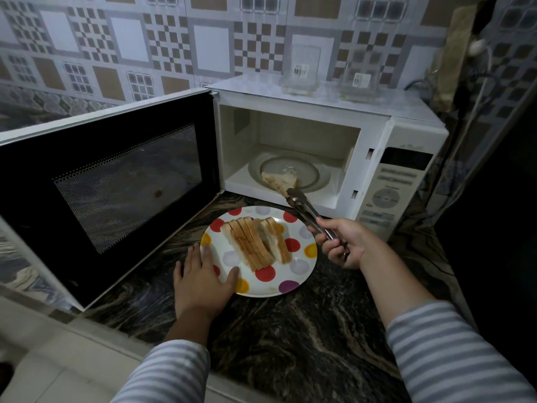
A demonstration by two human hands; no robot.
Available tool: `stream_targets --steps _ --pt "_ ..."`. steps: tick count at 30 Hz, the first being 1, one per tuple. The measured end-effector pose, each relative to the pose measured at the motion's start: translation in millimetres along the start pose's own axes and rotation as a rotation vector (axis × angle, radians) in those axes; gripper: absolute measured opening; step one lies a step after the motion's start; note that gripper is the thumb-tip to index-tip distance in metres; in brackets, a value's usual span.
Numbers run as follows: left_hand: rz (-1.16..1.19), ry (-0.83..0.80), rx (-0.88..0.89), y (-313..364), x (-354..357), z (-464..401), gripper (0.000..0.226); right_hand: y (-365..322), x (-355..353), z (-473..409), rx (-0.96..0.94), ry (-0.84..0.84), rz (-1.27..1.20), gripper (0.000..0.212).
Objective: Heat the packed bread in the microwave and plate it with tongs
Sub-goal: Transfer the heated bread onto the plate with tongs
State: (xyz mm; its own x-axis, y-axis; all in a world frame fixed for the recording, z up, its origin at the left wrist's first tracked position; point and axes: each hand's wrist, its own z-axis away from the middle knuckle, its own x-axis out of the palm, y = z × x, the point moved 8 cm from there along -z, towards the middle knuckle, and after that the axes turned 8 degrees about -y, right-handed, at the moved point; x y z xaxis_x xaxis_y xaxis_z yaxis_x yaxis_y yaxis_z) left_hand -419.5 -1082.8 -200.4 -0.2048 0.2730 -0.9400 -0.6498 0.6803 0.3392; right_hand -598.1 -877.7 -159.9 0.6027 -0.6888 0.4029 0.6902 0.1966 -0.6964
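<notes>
Fingers (329,248) curled round tongs (308,213), left hand (200,274) flat on plate (302,274)

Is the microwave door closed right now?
No, the microwave door is swung wide open to the left, and the tongs in the right hand reach a bread slice on the turntable inside.

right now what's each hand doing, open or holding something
Left hand: open, fingers resting flat on the plate rim.
Right hand: gripping the tongs, which pinch a bread slice.
</notes>
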Motion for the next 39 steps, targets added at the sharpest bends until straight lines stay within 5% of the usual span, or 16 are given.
stream_targets --steps 5,15,27,39 --pt "-0.014 -0.011 -0.002 0.4 0.1 0.1 0.087 6.7 -3.8 16.0 -0.076 0.093 0.057 0.018" --pt "-0.019 -0.032 -0.005 3.1 -3.2 1.3 0.086 35.8 -28.4 58.3 -0.379 0.463 0.656 0.041" --pt "-0.055 -0.060 -0.019 0.8 0.5 1.5 0.088 58.1 -37.2 93.4 -0.297 0.573 1.181 0.050" --pt "-0.067 -0.060 -0.005 0.3 3.7 1.2 0.087 37.1 -39.5 97.3 -0.333 0.533 1.032 0.045"
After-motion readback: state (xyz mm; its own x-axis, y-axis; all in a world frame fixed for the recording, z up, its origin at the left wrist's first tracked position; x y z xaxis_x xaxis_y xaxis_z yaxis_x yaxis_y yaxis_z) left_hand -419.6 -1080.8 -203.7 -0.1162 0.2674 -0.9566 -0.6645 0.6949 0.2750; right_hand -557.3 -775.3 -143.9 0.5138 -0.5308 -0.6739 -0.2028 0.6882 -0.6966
